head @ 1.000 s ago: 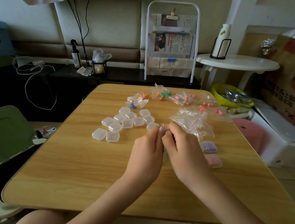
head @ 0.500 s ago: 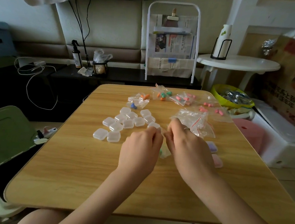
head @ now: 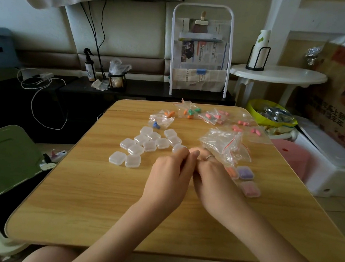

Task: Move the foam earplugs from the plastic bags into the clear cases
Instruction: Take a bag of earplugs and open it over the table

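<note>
On the left of the counter [head: 83, 202] we see a cluster of empty clear cases [head: 145, 144], lids down and nothing coloured inside them, so most of the filling is, we judge, still to do. Beyond them lie small plastic bags that hold earplugs: one with a blue earplug [head: 156, 125] and orange ones, next a bag with green and orange earplugs [head: 190, 111], then bags of pink earplugs [head: 216, 117] toward the far right edge.

In the middle our left hand [head: 169, 179] and right hand [head: 215, 179] are pressed together, fingertips meeting just below the nearest empty case. The fingers are curled as if working something small between them, but we cannot tell what they hold; it is hidden behind the knuckles. A ring shows on the right hand.

Just right of the hands sits a heap of empty-looking bags [head: 226, 145] with red seal strips, which suggests several bags are already emptied. Beside the right hand are the filled cases: an orange one [head: 230, 172] partly hidden by the hand, a purple one [head: 245, 172] and a pink one [head: 250, 189]. So three cases look done and about a dozen remain.
</note>
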`<action>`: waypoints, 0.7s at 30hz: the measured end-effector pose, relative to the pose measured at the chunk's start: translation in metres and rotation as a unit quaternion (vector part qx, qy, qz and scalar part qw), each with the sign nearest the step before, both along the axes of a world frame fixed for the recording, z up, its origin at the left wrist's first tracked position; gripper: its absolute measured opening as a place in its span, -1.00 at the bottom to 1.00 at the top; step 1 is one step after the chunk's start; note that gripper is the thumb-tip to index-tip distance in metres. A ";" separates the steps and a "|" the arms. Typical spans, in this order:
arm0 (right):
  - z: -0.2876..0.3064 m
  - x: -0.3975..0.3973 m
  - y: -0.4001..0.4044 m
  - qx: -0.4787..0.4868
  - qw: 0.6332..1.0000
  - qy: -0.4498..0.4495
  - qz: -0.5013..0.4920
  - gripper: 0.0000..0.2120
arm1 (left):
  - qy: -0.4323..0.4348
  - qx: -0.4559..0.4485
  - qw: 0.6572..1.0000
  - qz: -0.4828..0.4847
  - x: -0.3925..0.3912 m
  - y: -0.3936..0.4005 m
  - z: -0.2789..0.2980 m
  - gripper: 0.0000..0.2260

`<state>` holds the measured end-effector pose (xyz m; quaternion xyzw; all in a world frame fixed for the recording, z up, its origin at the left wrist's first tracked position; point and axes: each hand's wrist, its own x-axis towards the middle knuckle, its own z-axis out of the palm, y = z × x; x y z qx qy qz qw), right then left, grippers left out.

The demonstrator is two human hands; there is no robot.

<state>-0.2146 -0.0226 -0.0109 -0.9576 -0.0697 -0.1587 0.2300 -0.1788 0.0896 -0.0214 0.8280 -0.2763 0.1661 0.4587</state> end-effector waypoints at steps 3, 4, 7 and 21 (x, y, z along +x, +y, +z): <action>0.001 -0.001 0.002 0.067 0.996 0.064 0.001 -0.85 | -0.045 0.012 0.999 -0.026 -0.003 0.000 -0.002 -0.65; 0.002 -0.002 0.001 0.101 0.992 0.074 0.005 -0.85 | -0.054 0.009 0.998 -0.036 -0.004 0.000 -0.002 -0.65; 0.002 -0.002 0.000 0.197 0.979 0.044 0.028 -0.73 | -0.034 -0.046 0.996 -0.068 -0.006 -0.002 0.000 -0.68; 0.006 0.001 -0.009 0.415 0.909 -0.035 0.004 -0.71 | 0.434 -0.301 0.845 -0.083 0.019 0.017 0.018 -0.83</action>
